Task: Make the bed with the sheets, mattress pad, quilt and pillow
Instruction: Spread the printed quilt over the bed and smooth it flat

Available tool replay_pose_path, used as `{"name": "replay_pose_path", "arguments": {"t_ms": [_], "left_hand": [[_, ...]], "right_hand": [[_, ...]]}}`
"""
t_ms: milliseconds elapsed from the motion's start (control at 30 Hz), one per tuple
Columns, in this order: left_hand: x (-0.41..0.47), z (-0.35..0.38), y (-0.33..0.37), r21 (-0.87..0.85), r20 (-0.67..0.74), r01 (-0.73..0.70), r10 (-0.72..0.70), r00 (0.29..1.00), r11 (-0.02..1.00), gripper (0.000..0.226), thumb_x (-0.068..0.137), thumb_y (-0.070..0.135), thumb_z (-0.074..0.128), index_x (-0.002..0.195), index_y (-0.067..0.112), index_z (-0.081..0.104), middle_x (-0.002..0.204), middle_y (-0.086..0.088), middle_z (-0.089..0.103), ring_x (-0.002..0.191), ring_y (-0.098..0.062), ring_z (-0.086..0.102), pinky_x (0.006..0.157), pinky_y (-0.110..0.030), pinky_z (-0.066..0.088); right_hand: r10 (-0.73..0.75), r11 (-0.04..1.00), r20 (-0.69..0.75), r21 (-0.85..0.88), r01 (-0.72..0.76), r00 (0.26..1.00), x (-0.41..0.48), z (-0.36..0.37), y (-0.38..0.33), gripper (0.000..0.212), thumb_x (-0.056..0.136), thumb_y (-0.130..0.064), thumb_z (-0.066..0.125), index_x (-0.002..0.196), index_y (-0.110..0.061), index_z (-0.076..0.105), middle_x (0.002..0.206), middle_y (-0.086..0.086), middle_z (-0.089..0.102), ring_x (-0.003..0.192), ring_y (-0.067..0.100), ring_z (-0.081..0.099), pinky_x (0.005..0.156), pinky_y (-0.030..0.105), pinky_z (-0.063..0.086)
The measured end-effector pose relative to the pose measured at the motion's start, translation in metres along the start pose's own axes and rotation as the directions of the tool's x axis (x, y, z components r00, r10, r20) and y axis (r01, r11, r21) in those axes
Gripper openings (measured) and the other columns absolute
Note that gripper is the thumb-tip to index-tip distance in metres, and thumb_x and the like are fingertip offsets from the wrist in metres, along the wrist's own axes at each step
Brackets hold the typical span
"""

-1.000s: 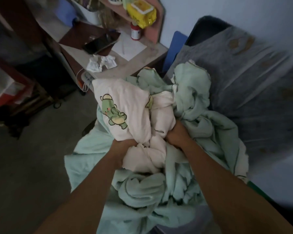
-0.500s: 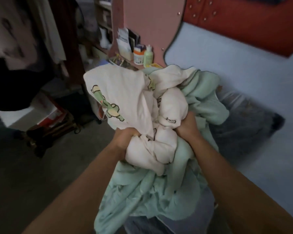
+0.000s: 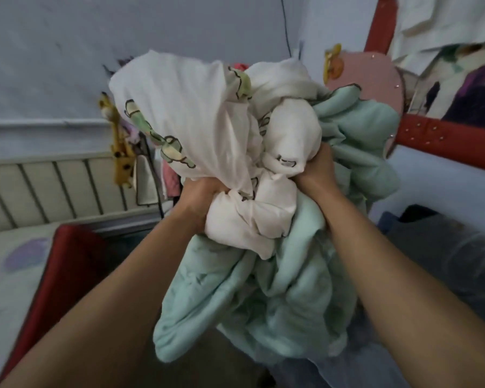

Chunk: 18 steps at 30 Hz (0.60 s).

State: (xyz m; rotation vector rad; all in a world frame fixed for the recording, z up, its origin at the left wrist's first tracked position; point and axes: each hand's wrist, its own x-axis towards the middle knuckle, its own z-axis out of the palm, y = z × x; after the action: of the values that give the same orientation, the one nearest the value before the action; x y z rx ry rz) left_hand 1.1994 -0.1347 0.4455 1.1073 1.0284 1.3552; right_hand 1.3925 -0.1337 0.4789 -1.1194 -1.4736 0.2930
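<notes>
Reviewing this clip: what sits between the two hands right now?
In the head view, a bunched wad of cream printed bedding fills the gap between the left hand and right hand, and both grip it. Mint-green bedding hangs below.

A home bedroom is shown — marked by a red padded studded bed frame (image 3: 437,138) and a yellow plush giraffe (image 3: 121,161) hung by the wall.
</notes>
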Motion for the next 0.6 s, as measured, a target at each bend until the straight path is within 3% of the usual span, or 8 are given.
{"name": "replay_pose_path", "arguments": {"t_ms": [67, 200, 333, 433, 533, 600], "left_hand": [[-0.005, -0.043, 0.031, -0.001, -0.063, -0.069, 0.069, 0.996, 0.998, 0.042, 0.044, 0.006, 0.054, 0.086, 0.008, 0.059, 0.083, -0.006, 0.061, 0.083, -0.023, 0.059, 0.069, -0.029, 0.05], [-0.014, -0.121, 0.083, 0.03, -0.224, -0.177, 0.179, 0.958, 0.984, 0.064, 0.036, 0.011, 0.058, 0.099, 0.003, 0.058, 0.089, -0.01, 0.064, 0.079, -0.021, 0.062, 0.06, -0.025, 0.049], [-0.022, -0.195, 0.128, 0.095, -0.395, -0.301, 0.314, 0.864, 0.949, 0.052, 0.037, 0.009, 0.056, 0.089, 0.004, 0.058, 0.076, -0.006, 0.061, 0.07, -0.018, 0.062, 0.052, -0.022, 0.05], [-0.018, -0.256, 0.147, 0.158, -0.505, -0.308, 0.344, 0.792, 0.938, 0.08, 0.035, 0.012, 0.06, 0.114, -0.004, 0.056, 0.089, -0.012, 0.062, 0.083, -0.026, 0.064, 0.061, -0.029, 0.052], [-0.018, -0.309, 0.159, 0.23, -0.647, -0.321, 0.391, 0.655, 0.919, 0.095, 0.029, 0.018, 0.061, 0.121, -0.003, 0.054, 0.099, -0.016, 0.063, 0.09, -0.029, 0.064, 0.068, -0.034, 0.054], [-0.021, -0.338, 0.168, 0.266, -0.741, -0.302, 0.394, 0.543, 0.916, 0.097, 0.026, 0.024, 0.062, 0.121, 0.006, 0.056, 0.111, -0.017, 0.063, 0.099, -0.03, 0.062, 0.082, -0.042, 0.054]], "right_hand": [[-0.069, 0.996, 0.026, 0.062, 0.068, 0.997, 0.009, 0.036, -0.036, 0.025, 0.075, -0.011, 0.078, 0.096, -0.008, 0.065, 0.092, -0.008, 0.058, 0.078, -0.007, 0.054, 0.062, -0.004, 0.036], [-0.248, 0.948, 0.065, 0.22, 0.229, 0.966, 0.032, 0.114, -0.09, 0.021, 0.075, -0.005, 0.078, 0.087, -0.013, 0.063, 0.087, -0.004, 0.064, 0.066, -0.023, 0.053, 0.062, 0.0, 0.04], [-0.415, 0.854, 0.077, 0.376, 0.359, 0.906, 0.056, 0.208, -0.136, 0.012, 0.078, -0.011, 0.072, 0.083, -0.001, 0.069, 0.08, 0.001, 0.064, 0.072, -0.003, 0.057, 0.058, 0.006, 0.043], [-0.487, 0.789, 0.097, 0.476, 0.389, 0.868, 0.07, 0.281, -0.163, 0.013, 0.08, -0.009, 0.071, 0.076, 0.003, 0.067, 0.073, 0.003, 0.063, 0.061, -0.003, 0.054, 0.054, 0.013, 0.041], [-0.547, 0.694, 0.151, 0.631, 0.346, 0.823, 0.075, 0.35, -0.19, 0.012, 0.076, -0.015, 0.066, 0.078, -0.003, 0.067, 0.075, 0.001, 0.062, 0.061, -0.005, 0.053, 0.053, 0.006, 0.038], [-0.577, 0.632, 0.172, 0.713, 0.303, 0.799, 0.078, 0.395, -0.208, 0.017, 0.074, -0.017, 0.066, 0.083, -0.003, 0.069, 0.081, -0.001, 0.061, 0.07, -0.008, 0.053, 0.057, 0.0, 0.037]]}}
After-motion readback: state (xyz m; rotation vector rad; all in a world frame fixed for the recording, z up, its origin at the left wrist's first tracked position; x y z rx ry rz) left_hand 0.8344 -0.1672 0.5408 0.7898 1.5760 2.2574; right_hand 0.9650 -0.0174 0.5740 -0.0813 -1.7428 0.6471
